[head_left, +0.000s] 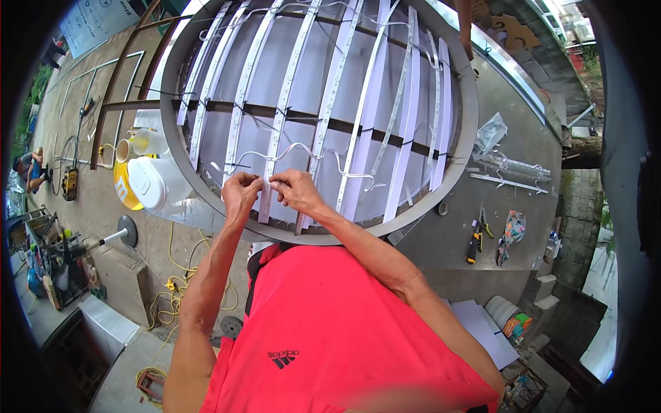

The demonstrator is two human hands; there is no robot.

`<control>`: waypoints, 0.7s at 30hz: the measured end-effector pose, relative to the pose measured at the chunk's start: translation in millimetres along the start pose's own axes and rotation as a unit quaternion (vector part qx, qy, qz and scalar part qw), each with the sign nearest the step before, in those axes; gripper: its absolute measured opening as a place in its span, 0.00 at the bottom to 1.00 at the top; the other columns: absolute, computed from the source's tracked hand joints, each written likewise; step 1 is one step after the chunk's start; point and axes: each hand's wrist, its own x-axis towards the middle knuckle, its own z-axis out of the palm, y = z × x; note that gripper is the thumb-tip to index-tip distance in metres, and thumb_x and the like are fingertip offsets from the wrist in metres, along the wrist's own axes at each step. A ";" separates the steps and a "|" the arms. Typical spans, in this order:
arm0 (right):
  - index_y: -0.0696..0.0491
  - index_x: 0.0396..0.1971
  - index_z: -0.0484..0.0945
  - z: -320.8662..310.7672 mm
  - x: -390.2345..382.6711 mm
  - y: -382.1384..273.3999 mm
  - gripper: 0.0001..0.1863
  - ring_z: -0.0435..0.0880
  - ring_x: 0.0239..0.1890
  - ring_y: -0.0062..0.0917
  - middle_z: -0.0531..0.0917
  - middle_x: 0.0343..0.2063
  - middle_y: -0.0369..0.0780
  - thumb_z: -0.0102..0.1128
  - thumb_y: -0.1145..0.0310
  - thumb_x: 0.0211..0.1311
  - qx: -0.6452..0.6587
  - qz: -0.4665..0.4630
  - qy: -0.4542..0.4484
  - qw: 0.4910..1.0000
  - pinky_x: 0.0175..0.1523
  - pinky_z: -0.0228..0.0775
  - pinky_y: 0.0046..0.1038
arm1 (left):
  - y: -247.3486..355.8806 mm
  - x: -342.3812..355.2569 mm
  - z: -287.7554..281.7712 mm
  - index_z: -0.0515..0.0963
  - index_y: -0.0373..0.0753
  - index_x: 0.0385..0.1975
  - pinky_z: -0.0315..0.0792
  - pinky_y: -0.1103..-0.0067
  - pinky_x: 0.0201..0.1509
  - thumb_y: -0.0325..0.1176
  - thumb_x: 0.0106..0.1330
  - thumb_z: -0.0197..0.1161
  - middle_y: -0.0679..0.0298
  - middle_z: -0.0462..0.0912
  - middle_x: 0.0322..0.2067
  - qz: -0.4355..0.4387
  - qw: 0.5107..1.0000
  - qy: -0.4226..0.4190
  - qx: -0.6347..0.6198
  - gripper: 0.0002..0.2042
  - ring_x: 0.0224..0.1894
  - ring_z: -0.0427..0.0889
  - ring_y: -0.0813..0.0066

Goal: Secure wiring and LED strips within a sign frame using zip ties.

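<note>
The white strip (278,131) lies inside the round gray frame (469,96), under and between the 2 grips, its long axis running from the near rim away and slightly rightward. The left grip (242,196) and right grip (299,191) have fingertips pinched close together there; what they pinch is too small to tell. Ahead of the grips, dark ties (284,110) already hold strips at the crossbar (301,117); whether the near end is fastened, I cannot tell. Well right of the grips lie loose strips (509,182), unfitted.
</note>
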 end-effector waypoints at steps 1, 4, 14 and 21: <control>0.65 0.37 0.82 1.3 1.5 0.9 0.10 0.84 0.23 0.27 0.82 0.28 0.46 0.59 0.73 0.60 -0.006 -0.004 0.005 1.000 0.27 0.75 0.30 | -0.3 -0.5 -0.3 0.84 0.32 0.31 0.76 0.80 0.27 0.34 0.55 0.69 0.61 0.86 0.25 0.008 1.000 0.002 -0.002 0.11 0.23 0.81 0.78; 0.64 0.38 0.82 3.5 4.3 4.2 0.09 0.83 0.24 0.23 0.78 0.30 0.41 0.59 0.76 0.62 -0.107 -0.135 0.046 0.984 0.23 0.76 0.24 | -1.2 1.0 -0.3 0.82 0.28 0.36 0.79 0.79 0.33 0.33 0.55 0.68 0.56 0.85 0.31 -0.009 0.999 -0.032 -0.014 0.14 0.34 0.85 0.71; 0.64 0.36 0.82 9.4 9.2 1.9 0.07 0.85 0.24 0.22 0.84 0.23 0.43 0.62 0.78 0.58 0.120 -0.008 0.075 0.990 0.28 0.80 0.24 | -4.7 1.3 -1.6 0.83 0.31 0.36 0.77 0.79 0.37 0.32 0.55 0.69 0.59 0.86 0.31 0.025 0.999 -0.028 -0.018 0.13 0.34 0.84 0.74; 0.63 0.38 0.82 12.0 10.4 11.3 0.09 0.87 0.27 0.25 0.84 0.29 0.44 0.63 0.78 0.57 0.061 -0.083 0.079 0.992 0.33 0.81 0.23 | -5.3 1.5 0.7 0.85 0.33 0.34 0.77 0.81 0.34 0.28 0.55 0.70 0.60 0.87 0.28 0.020 1.000 -0.007 -0.010 0.09 0.30 0.84 0.79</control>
